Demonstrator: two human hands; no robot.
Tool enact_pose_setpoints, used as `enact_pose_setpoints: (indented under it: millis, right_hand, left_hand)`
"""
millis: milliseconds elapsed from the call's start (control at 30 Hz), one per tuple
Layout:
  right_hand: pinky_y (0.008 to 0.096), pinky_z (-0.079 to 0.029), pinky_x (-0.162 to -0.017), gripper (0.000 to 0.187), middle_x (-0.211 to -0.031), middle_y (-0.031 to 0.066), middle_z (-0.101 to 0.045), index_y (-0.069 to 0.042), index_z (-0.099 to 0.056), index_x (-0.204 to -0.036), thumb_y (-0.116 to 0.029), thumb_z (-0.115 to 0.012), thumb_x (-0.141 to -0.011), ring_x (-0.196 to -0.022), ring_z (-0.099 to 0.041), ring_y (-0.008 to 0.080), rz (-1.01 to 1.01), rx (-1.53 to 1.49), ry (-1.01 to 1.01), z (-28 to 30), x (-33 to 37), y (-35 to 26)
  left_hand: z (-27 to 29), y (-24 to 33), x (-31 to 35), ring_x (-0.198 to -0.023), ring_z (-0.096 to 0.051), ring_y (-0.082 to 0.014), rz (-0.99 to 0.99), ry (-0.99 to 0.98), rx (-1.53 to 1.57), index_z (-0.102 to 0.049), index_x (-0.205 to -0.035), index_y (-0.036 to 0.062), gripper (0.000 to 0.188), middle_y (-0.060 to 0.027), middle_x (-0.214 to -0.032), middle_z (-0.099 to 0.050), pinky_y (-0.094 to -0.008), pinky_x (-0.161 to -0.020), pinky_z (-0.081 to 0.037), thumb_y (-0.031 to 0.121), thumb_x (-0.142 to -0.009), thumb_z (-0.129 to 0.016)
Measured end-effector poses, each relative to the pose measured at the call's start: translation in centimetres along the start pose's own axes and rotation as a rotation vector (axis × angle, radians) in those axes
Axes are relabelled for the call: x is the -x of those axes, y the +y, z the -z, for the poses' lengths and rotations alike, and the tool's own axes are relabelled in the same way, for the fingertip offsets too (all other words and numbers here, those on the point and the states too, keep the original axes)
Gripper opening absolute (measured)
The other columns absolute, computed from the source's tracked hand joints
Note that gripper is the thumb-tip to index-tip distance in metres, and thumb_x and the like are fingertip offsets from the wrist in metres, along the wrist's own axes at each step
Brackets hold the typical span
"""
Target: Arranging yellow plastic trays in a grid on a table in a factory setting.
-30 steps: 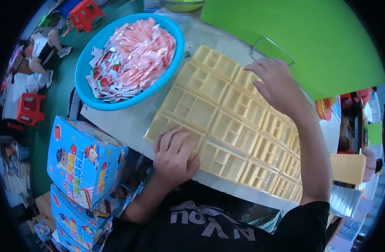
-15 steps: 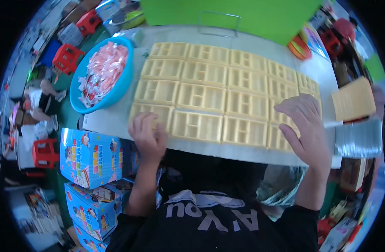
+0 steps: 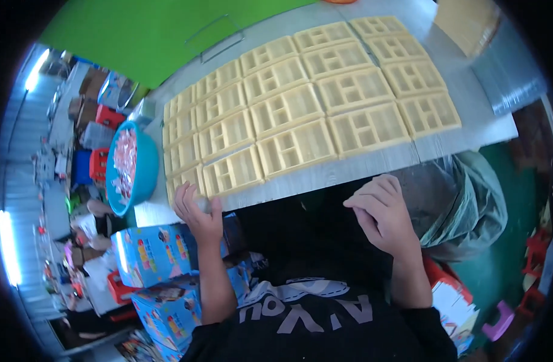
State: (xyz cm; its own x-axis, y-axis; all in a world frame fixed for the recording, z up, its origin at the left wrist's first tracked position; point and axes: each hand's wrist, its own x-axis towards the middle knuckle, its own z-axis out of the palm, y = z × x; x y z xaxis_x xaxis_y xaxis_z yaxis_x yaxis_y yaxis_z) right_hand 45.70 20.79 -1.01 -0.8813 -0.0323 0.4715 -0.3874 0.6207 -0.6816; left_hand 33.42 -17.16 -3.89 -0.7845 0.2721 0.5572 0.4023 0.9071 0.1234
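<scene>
Pale yellow compartment trays [image 3: 294,145] lie edge to edge in rows across the table. My left hand [image 3: 198,214] is over the near-left corner tray [image 3: 185,180], with its thumb apart from its fingers and fingertips at the tray's near part. A small pale patch shows between thumb and fingers; I cannot tell whether it is part of the tray. My right hand [image 3: 382,214] is off the table's front edge, in the air, with fingers curled together and nothing visible in them.
A blue basin [image 3: 145,166] of pink-and-clear wrapped packets stands at the table's left end. Blue printed boxes [image 3: 159,256] are stacked below it. A brown carton [image 3: 466,24] and a stack of clear plastic [image 3: 509,69] are at the far right. A plastic bag [image 3: 469,205] hangs near my right hand.
The view has turned, so the table now slants up to the right. My right hand has left the right-hand trays, come back past the front edge and curled. My left hand stays by the corner tray.
</scene>
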Motion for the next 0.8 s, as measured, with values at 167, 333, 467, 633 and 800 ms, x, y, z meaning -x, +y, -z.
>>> enact_pose_setpoints:
  millis: [167,333,467,633,800]
  right_hand:
    - [0.0426,-0.044,-0.093,0.022,-0.091,0.0035,-0.064,-0.011,-0.07,-0.096,0.003,-0.069,-0.079,-0.091,-0.061,0.0259,-0.004,0.016,0.019,0.7,0.8,0.2]
    - [0.0425,-0.044,-0.094,0.022,-0.091,0.0032,-0.064,-0.012,-0.07,-0.098,0.001,-0.07,-0.08,-0.092,-0.061,0.0249,-0.026,0.064,0.02,0.7,1.6,-0.1]
    - [0.041,-0.045,-0.093,0.022,-0.09,0.0026,-0.063,-0.013,-0.069,-0.1,-0.002,-0.071,-0.081,-0.092,-0.062,0.0233,-0.007,0.045,-0.054,0.0,1.9,0.2]
    - [0.0418,-0.045,-0.094,0.022,-0.092,0.0032,-0.063,-0.013,-0.068,-0.102,-0.002,-0.069,-0.082,-0.092,-0.062,0.0236,-0.04,0.042,-0.067,-0.5,2.4,0.8]
    - [0.0422,-0.044,-0.094,0.022,-0.091,0.0036,-0.061,-0.013,-0.068,-0.103,-0.005,-0.068,-0.083,-0.093,-0.06,0.0241,-0.035,0.149,0.02,0.6,5.4,2.4]
  left_hand:
    - [-0.2,-0.1,-0.5,-0.138,-0.04,-0.0405,-0.048,-0.027,-0.051,-0.049,-0.138,0.0022,0.061,-0.0199,-0.14,-0.051,-0.0541,-0.118,-0.025,0.025,-0.086,-0.07]
    - [-0.2,-0.5,-0.4,-0.137,-0.04,-0.0433,-0.018,-0.043,-0.031,-0.048,-0.138,0.0008,0.064,-0.0227,-0.141,-0.049,-0.0559,-0.117,-0.025,0.028,-0.085,-0.071]
    - [-0.2,-0.6,-0.3,-0.138,-0.04,-0.0433,-0.026,-0.064,0.005,-0.049,-0.138,-0.0002,0.062,-0.0237,-0.142,-0.049,-0.0554,-0.117,-0.026,0.028,-0.087,-0.071]
    - [-0.3,1.0,-0.5,-0.13,-0.046,-0.0413,-0.099,0.046,0.094,-0.053,-0.131,-0.003,0.045,-0.0226,-0.135,-0.053,-0.0533,-0.113,-0.031,0.022,-0.094,-0.061]
    - [-1.1,7.0,-0.8,-0.122,-0.049,-0.0367,-0.276,0.091,0.299,-0.054,-0.127,-0.0031,0.04,-0.0189,-0.127,-0.057,-0.0501,-0.108,-0.035,0.022,-0.097,-0.057]
